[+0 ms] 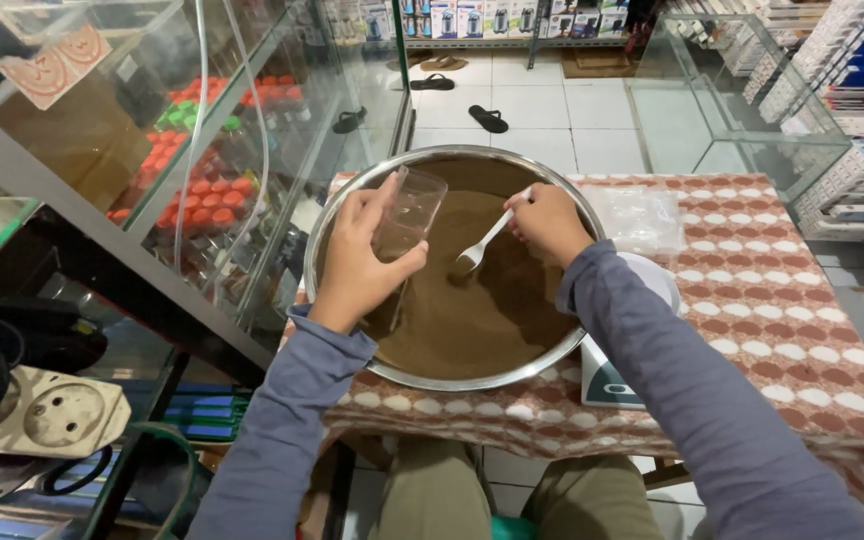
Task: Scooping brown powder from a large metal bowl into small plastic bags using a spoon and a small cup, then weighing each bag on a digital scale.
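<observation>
A wide steel basin point(352, 195) full of fine brown powder point(472, 305) sits on a table with a brown-and-white patterned cloth point(772, 300). My left hand point(357, 260) grips a small clear plastic bag point(410, 212) and holds it tilted over the powder's left side. My right hand point(550, 222) pinches the handle of a white plastic spoon point(480, 248); its bowl touches the powder near the basin's middle. Grey sleeves cover both arms.
A white kitchen scale point(617, 380) pokes out from under the basin's right side. Clear plastic bags point(642, 218) lie on the cloth behind it. A glass cabinet with red-capped bottles point(202, 190) stands at left, a glass tank point(732, 100) at back right, sandals point(488, 118) on the tiled floor.
</observation>
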